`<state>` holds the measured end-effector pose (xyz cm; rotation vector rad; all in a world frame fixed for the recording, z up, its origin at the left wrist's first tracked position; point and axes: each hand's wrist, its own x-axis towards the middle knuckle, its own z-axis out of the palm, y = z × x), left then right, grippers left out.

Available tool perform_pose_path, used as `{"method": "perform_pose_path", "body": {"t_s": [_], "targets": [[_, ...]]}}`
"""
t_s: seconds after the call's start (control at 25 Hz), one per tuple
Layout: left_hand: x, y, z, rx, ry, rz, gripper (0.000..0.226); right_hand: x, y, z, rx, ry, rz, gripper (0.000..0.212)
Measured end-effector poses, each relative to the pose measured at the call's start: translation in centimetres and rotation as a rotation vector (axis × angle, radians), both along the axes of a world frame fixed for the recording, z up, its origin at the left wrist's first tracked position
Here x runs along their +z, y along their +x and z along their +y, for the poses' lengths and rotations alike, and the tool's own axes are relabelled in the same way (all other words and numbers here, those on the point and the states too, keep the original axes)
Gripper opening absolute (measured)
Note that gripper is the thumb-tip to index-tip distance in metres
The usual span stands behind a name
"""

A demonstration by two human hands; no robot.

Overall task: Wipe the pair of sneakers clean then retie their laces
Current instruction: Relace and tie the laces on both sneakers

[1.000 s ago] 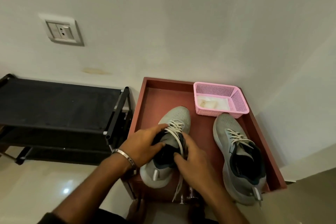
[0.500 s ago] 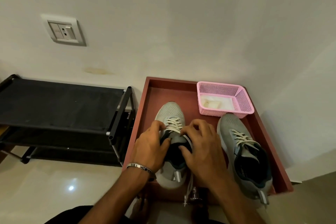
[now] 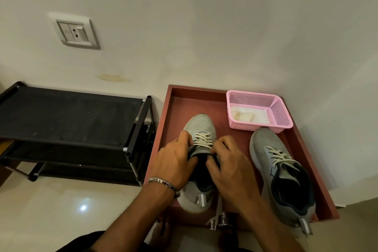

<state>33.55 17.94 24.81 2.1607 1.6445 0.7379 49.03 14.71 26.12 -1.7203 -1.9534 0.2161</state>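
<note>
- A shallow red-brown tray (image 3: 180,106) stands against the wall; every place below is told from this tray.
- A grey mesh sneaker (image 3: 201,125) lies in the tray's left half, toe toward the far rim, its heel reaching over the near rim.
- The left hand (image 3: 173,163) sits on that sneaker's left side, fingers curled and pinching at the shoe's collar just beside the cream laces (image 3: 202,140); a metal bangle (image 3: 163,183) circles the wrist.
- The right hand (image 3: 229,168) sits on the sneaker's right side, fingers curled in at the top of the lacing, thumb at the dark opening; whether it pinches a lace or the collar cannot be told.
- One loose lace end (image 3: 217,209) trails from under the right hand over the tray's near rim.
- The second grey sneaker (image 3: 280,172) lies along the tray's right side, untouched, its laces slack and its heel over the near rim.
- A pink mesh basket (image 3: 280,112) fills the tray's far right corner, with a pale cloth (image 3: 245,116) in it.
- A black shoe rack (image 3: 67,116) stands just left of the tray.
- A wall socket (image 3: 74,32) is set in the wall above the rack, up and left of the tray.
</note>
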Motion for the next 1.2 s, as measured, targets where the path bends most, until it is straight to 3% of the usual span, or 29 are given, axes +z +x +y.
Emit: {"method": "perform_pose_path", "body": {"t_s": [0.4,0.6,0.72,0.92,1.2], "targets": [[0.5,1.4,-0.5,0.189,0.053,0.091,0.029,-0.2,-0.1,0.0,-0.034,-0.003,-0.061,0.023],[0.0,1.6,-0.7,0.073,0.062,-0.137,0.012,0.0,0.7,-0.2,-0.038,-0.070,0.123,0.031],[-0.5,1.3,0.0,0.025,0.045,-0.242,0.019,0.2,1.7,0.0,-0.092,-0.182,0.219,0.039],[-0.2,1.2,0.2,-0.034,0.045,-0.251,0.023,-0.1,3.7,0.6,-0.098,-0.376,0.467,0.024],[0.1,1.1,0.1,-0.081,0.069,-0.226,0.026,0.5,4.1,0.5,-0.100,-0.268,0.537,0.007]]}}
